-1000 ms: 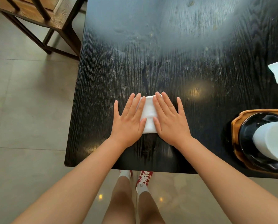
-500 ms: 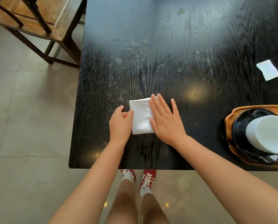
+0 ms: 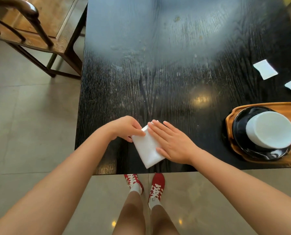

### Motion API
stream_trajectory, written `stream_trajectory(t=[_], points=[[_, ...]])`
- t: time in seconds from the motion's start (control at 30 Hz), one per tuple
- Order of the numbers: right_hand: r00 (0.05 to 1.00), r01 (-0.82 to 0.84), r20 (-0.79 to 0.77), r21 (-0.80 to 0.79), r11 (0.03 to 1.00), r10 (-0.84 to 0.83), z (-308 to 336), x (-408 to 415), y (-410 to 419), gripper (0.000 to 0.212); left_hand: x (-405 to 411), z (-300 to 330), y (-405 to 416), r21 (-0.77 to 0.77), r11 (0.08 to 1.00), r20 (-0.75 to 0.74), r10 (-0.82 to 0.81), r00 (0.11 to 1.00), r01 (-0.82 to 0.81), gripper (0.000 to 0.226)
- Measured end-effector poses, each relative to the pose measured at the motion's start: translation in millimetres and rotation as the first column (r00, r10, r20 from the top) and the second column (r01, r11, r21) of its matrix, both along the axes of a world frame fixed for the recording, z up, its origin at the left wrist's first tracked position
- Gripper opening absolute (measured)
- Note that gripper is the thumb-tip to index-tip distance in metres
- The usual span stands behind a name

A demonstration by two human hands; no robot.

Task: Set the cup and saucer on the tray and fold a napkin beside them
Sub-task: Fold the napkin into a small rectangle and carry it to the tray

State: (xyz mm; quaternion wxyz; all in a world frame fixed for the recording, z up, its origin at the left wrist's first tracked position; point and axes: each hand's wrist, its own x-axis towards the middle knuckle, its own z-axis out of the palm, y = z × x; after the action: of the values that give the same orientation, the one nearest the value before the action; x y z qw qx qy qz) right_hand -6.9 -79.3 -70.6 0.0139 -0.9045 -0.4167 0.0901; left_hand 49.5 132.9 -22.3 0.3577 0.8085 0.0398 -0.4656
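Underfoot lies a pale tiled floor (image 3: 22,124), and at the far left stands a wooden chair (image 3: 36,31) with dark legs, just beside the corner of a black wood-grain table (image 3: 158,73) whose far half carries a broad bluish glare. Two white patches (image 3: 265,69) show on the tabletop toward the right; whether they are paper or reflections cannot be told.

Near the table's front edge lies the folded white napkin (image 3: 147,150), turned askew so its long side runs diagonally. The left hand (image 3: 124,128) has its fingers curled at the napkin's upper left corner, thumb and fingertips pinching that edge. The right hand (image 3: 172,143) lies flat on the napkin's right part, fingers straight and close together, palm down.

Well apart to the right, a wooden tray (image 3: 233,150) holds a black saucer (image 3: 239,138) with a white cup (image 3: 270,129) resting on it.

Half a second ago the napkin lay nearly square to the table; now it is rotated. The left hand has moved up from the left edge to the far corner.
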Motion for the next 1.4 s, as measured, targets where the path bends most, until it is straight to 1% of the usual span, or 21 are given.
stream_trajectory(t=[0.1, 0.2, 0.27, 0.37, 0.43, 0.5, 0.57, 0.6, 0.63, 0.67, 0.7, 0.73, 0.77, 0.83, 0.9, 0.97, 1.07, 1.2, 1.27, 1.33, 1.4], points=[[0.996, -0.093, 0.009, -0.020, 0.995, 0.093, -2, 0, -8, 0.066, -2, 4, -4, 0.003, 0.996, -0.056, -0.084, 0.995, 0.084, 0.011], [0.989, -0.147, 0.019, -0.046, 0.988, 0.148, -1, -1, -19, 0.063, -10, 1, -6, 0.022, 0.992, -0.022, -0.120, 0.993, 0.121, 0.009], [0.992, -0.121, 0.038, -0.035, 0.992, 0.122, 0, -7, -30, 0.059, -18, -1, -4, 0.006, 0.996, 0.013, -0.092, 0.996, 0.091, 0.008], [0.995, 0.070, 0.064, 0.029, 0.997, -0.072, 5, -28, -41, 0.056, -30, 2, -2, -0.049, 0.999, 0.041, 0.000, 0.999, 0.002, 0.006], [0.952, 0.300, 0.026, 0.144, 0.943, -0.306, 12, -47, -41, 0.055, -38, 7, -2, -0.094, 0.994, 0.050, 0.069, 0.996, -0.064, 0.007], [0.828, 0.555, -0.097, 0.279, 0.783, -0.552, 20, -67, -35, 0.057, -46, 16, -4, -0.141, 0.980, 0.064, 0.152, 0.986, -0.142, 0.009], [0.635, 0.767, -0.304, 0.357, 0.533, -0.710, 30, -84, -26, 0.056, -54, 27, -7, -0.208, 0.951, 0.069, 0.248, 0.966, -0.229, 0.011], [0.523, 0.846, -0.436, 0.365, 0.387, -0.732, 35, -89, -21, 0.055, -58, 34, -9, -0.248, 0.931, 0.065, 0.292, 0.954, -0.268, 0.012], [0.403, 0.908, -0.578, 0.347, 0.234, -0.710, 41, -90, -16, 0.053, -62, 41, -10, -0.288, 0.910, 0.060, 0.327, 0.943, -0.297, 0.013], [0.277, 0.952, -0.718, 0.293, 0.085, -0.638, 48, -88, -11, 0.051, -67, 48, -11, -0.322, 0.894, 0.056, 0.347, 0.936, -0.312, 0.014], [0.160, 0.976, -0.841, 0.212, -0.043, -0.518, 55, -85, -9, 0.049, -71, 55, -13, -0.350, 0.883, 0.057, 0.352, 0.934, -0.311, 0.014], [0.081, 0.982, -0.924, 0.139, -0.131, -0.374, 63, -81, -7, 0.045, -76, 62, -14, -0.378, 0.875, 0.054, 0.346, 0.937, -0.301, 0.015], [0.043, 0.981, -0.966, 0.089, -0.174, -0.254, 70, -79, -8, 0.039, -81, 69, -15, -0.406, 0.866, 0.046, 0.338, 0.940, -0.291, 0.016], [0.051, 0.981, -0.993, 0.069, -0.180, -0.103, 89, -78, -11, 0.025, -90, 81, -15, -0.455, 0.844, 0.023, 0.329, 0.944, -0.283, 0.017], [0.105, 0.978, -0.992, 0.115, -0.173, -0.064, 107, -81, -14, 0.016, -99, 92, -15, -0.476, 0.828, 0.032, 0.352, 0.935, -0.296, 0.017], [0.154, 0.969, -0.982, 0.172, -0.178, -0.107, 125, -83, -18, 0.013, -105, 101, -14, -0.478, 0.815, 0.072, 0.407, 0.911, -0.327, 0.017], [0.241, 0.956, -0.962, 0.259, -0.141, -0.130, 151, -87, -24, 0.021, -114, 115, -16, -0.512, 0.768, 0.097, 0.496, 0.863, -0.384, 0.015], [0.360, 0.919, -0.919, 0.379, -0.106, -0.164, 186, -96, -28, 0.028, -119, 136, -23, -0.533, 0.757, 0.172, 0.534, 0.828, -0.378, 0.012], [0.377, 0.901, -0.900, 0.412, -0.140, -0.220, 198, -102, -30, 0.024, -121, 144, -27, -0.529, 0.766, 0.230, 0.545, 0.806, -0.366, 0.010], [0.367, 0.886, -0.882, 0.428, -0.177, -0.296, 207, -109, -32, 0.019, -125, 151, -34, -0.505, 0.785, 0.307, 0.552, 0.776, -0.359, 0.010], [0.362, 0.869, -0.865, 0.448, -0.211, -0.348, 214, -118, -33, 0.020, -130, 156, -44, -0.494, 0.797, 0.355, 0.549, 0.757, -0.347, 0.011]])
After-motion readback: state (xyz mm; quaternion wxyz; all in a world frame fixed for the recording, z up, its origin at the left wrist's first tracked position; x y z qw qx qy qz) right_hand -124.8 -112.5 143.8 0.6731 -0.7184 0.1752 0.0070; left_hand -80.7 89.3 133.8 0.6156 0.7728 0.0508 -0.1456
